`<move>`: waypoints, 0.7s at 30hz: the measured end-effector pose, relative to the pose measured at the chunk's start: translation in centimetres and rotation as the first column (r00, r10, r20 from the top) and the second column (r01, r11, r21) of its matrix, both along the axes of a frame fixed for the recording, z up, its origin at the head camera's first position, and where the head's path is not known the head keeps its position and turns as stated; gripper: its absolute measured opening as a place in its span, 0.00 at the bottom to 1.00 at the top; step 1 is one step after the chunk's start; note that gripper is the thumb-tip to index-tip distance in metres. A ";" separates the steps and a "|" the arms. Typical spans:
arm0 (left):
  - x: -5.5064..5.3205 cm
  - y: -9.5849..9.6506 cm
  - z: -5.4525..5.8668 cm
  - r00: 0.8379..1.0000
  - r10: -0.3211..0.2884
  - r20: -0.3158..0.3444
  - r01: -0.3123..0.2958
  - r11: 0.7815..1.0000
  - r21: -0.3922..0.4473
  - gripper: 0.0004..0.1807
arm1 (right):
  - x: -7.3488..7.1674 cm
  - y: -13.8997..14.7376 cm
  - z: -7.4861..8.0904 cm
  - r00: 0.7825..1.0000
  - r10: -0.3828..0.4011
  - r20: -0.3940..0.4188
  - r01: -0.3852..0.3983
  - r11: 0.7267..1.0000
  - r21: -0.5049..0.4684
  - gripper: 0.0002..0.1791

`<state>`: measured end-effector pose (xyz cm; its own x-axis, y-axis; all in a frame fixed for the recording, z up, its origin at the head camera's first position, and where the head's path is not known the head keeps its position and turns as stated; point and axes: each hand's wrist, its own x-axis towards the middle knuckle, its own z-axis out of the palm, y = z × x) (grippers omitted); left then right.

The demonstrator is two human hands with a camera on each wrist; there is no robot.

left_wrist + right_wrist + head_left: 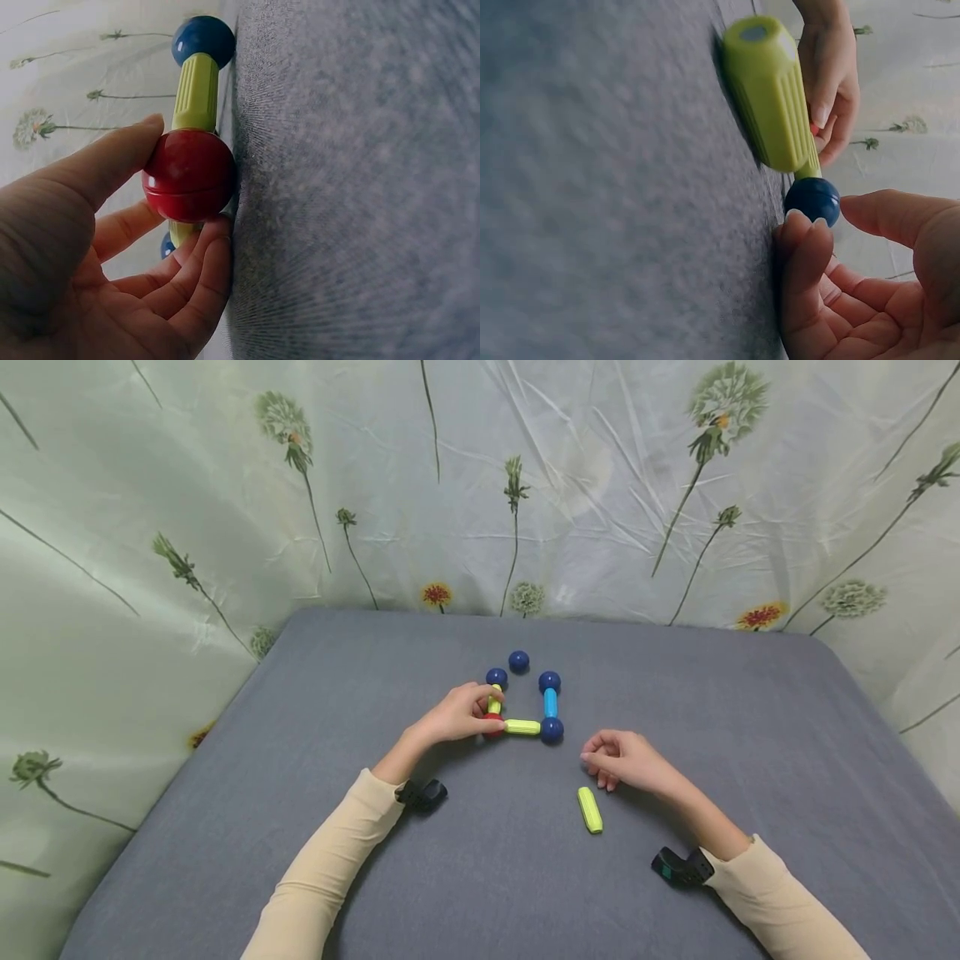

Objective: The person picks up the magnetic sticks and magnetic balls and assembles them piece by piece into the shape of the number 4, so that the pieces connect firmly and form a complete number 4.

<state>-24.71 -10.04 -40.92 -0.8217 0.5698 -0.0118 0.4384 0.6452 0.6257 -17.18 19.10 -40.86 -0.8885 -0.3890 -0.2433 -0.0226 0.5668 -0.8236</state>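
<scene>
My left hand (463, 714) holds a red ball (189, 175) between thumb and fingers. From this ball one yellow-green rod (522, 727) runs to a blue ball (552, 730), and another yellow-green rod (196, 91) runs to a second blue ball (497, 677). A light blue rod (551, 702) joins the right corner ball to a further blue ball (550, 682). The pieces form a three-sided frame on the table. My right hand (628, 762) hovers right of the frame, fingers loosely curled around nothing. Just below it lies a loose yellow-green rod (590, 810).
A single blue ball (519, 662) sits at the frame's far side, between its two ends. Grey cloth covers the table (480, 877). Behind the table's far edge hangs a pale curtain (585, 543) with printed dandelions.
</scene>
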 end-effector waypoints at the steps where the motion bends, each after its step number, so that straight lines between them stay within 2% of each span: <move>1: 0.0 0.0 0.0 1.000 0.001 0.004 -0.001 1.000 -0.001 0.22 | 0.2 0.0 0.1 1.000 0.004 0.001 -0.004 1.000 0.006 0.14; 7: -0.1 0.1 0.0 1.000 -0.002 0.012 0.002 1.000 -0.009 0.22 | 1.7 -0.1 0.6 0.999 0.039 -0.034 -0.036 0.995 0.090 0.12; 14: -0.1 0.0 0.1 1.000 -0.009 0.016 0.009 1.000 -0.001 0.21 | 3.4 -0.7 1.1 0.988 0.108 -0.106 -0.084 0.974 0.211 0.17; 21: -0.1 0.0 0.1 1.000 -0.012 0.017 0.012 1.000 0.000 0.22 | 4.0 -1.8 1.1 0.986 0.062 -0.152 -0.013 0.953 0.304 0.19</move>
